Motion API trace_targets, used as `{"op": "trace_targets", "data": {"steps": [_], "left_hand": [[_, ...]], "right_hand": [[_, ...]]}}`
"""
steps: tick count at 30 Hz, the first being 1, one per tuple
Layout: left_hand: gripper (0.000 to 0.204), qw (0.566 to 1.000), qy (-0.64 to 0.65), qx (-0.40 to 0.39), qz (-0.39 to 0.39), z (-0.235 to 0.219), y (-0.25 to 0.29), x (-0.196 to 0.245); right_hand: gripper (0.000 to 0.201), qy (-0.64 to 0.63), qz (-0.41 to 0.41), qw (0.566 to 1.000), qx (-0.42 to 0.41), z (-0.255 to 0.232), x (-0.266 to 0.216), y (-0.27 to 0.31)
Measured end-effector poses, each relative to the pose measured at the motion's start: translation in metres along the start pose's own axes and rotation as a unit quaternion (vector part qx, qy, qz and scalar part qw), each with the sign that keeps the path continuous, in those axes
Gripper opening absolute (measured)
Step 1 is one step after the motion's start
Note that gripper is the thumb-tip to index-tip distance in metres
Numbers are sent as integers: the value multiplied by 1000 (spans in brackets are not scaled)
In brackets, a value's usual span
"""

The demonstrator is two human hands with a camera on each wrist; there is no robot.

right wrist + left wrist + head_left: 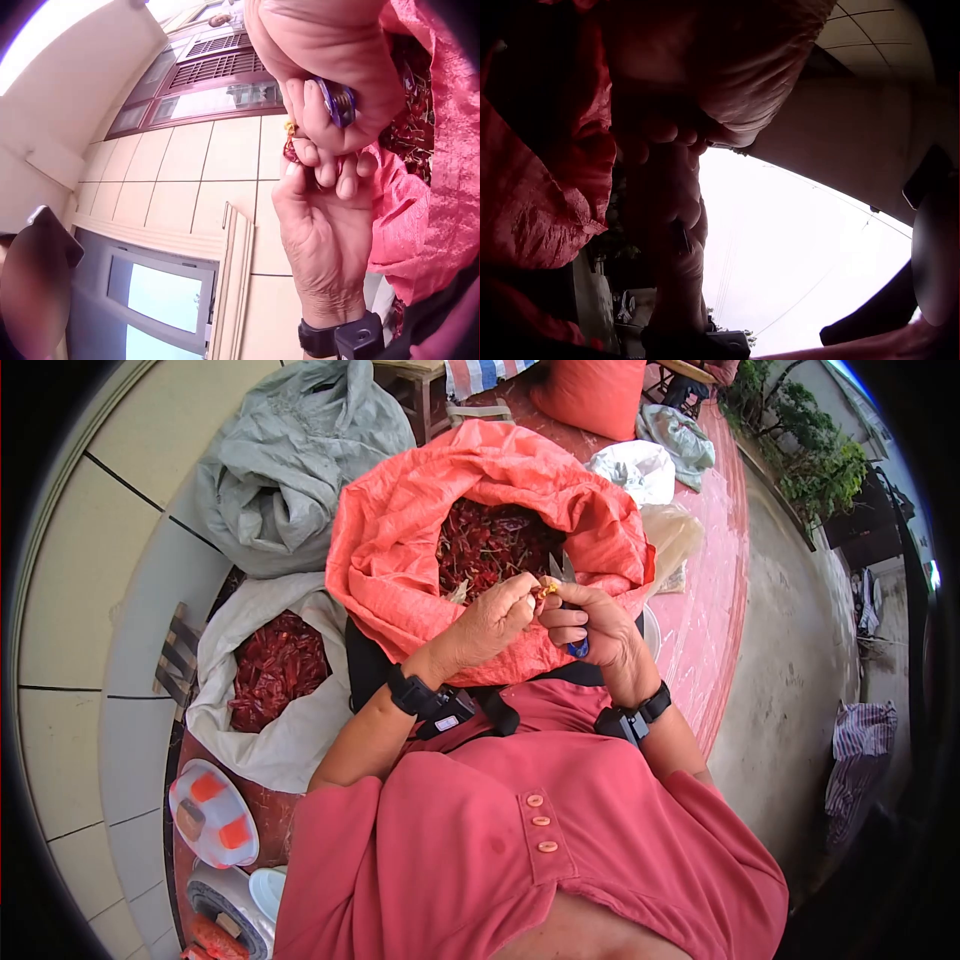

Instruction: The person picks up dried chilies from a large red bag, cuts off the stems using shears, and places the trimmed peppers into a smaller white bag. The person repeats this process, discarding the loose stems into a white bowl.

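Note:
Above an open pink sack [385, 550] of dried red chilies [490, 545], the two hands meet. The left hand [485, 625] pinches a small red piece with a yellow end [543, 595], likely a chili. Curled fingers of the right hand [600, 628] hold small snips [577, 647] with a blue handle, blades pointing up past the fingers. In the right wrist view the snips' blue handle [337, 103] lies in the right hand [322, 67], whose fingertips touch the left hand [326, 236] beside the red piece [291, 148]. The left wrist view is dark; both hands show dimly.
A white sack [225, 660] of red chilies stands at the left, below a grey sack [300, 470]. A lidded tub [213, 815] and a roll [225, 900] lie lower left. Behind are a full red sack [590, 395] and white bags [635, 468].

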State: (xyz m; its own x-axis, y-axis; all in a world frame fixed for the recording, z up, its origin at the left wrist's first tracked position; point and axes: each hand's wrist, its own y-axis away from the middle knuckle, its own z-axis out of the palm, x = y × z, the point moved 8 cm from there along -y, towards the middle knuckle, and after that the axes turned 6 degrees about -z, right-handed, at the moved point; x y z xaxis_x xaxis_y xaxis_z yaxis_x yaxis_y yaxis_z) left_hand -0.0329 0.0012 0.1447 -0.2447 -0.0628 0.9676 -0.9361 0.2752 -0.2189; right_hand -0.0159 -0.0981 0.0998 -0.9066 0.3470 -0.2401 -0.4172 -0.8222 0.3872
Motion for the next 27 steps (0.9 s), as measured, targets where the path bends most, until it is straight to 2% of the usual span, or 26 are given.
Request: {"op": "trace_targets", "data": {"steps": [3, 5, 6, 8, 9, 10, 11, 12, 14, 15, 16, 17, 18, 19, 21, 22, 23, 24, 26, 27], "left_hand": [[20, 991, 106, -48, -60, 3, 4, -7], [21, 976, 200, -40, -72, -2, 5, -11], [22, 965, 247, -36, -78, -4, 6, -13], [22, 969, 231, -33, -80, -10, 11, -12], [22, 972, 219, -19, -83, -15, 14, -3], [22, 975, 207, -5, -85, -21, 17, 2], [24, 971, 223, 40, -69, -34, 23, 0], [27, 971, 202, 103, -75, -55, 34, 1], [31, 957, 137, 240, -83, -104, 64, 9], [33, 937, 81, 325, -99, -131, 84, 5], [32, 913, 32, 384, -133, -157, 110, -9], [28, 887, -46, 422, -179, -181, 135, -20], [24, 842, -199, 449, -225, -201, 159, -24], [23, 804, -294, 464, -229, -222, 185, -41], [23, 739, -411, 452, -284, -238, 222, -55], [26, 705, -457, 431, -329, -243, 239, -69], [27, 682, -497, 432, -316, -243, 259, -84], [28, 658, -537, 433, -301, -239, 262, -82], [28, 662, -517, 396, -371, -245, 269, -97], [29, 663, -505, 375, -407, -244, 266, -99]], "right_hand": [[11, -57, 3, 997, -52, 13, 4, 5], [9, -96, -19, 989, -107, 25, 0, 11], [10, -53, -58, 992, -97, 26, -5, 15], [10, 34, -134, 988, -76, 32, -17, 27], [12, 132, -212, 967, -46, 31, -30, 34], [12, 215, -288, 933, 34, 31, -43, 47], [11, 327, -362, 864, 122, 26, -59, 63], [10, 429, -425, 770, 208, 23, -74, 84], [8, 520, -521, 613, 288, 3, -100, 115], [9, 521, -531, 591, 313, -13, -109, 126], [11, 535, -527, 552, 362, -27, -115, 139], [12, 535, -522, 541, 386, -48, -121, 148], [12, 535, -516, 529, 409, -72, -127, 155], [12, 544, -496, 529, 423, -97, -132, 159], [13, 559, -457, 528, 447, -146, -140, 162], [13, 566, -448, 511, 466, -164, -142, 162], [14, 573, -436, 494, 487, -182, -141, 163], [14, 580, -426, 475, 506, -189, -139, 162], [20, 491, -459, 551, 495, -209, -136, 162], [22, 453, -461, 586, 488, -194, -128, 163]]}}
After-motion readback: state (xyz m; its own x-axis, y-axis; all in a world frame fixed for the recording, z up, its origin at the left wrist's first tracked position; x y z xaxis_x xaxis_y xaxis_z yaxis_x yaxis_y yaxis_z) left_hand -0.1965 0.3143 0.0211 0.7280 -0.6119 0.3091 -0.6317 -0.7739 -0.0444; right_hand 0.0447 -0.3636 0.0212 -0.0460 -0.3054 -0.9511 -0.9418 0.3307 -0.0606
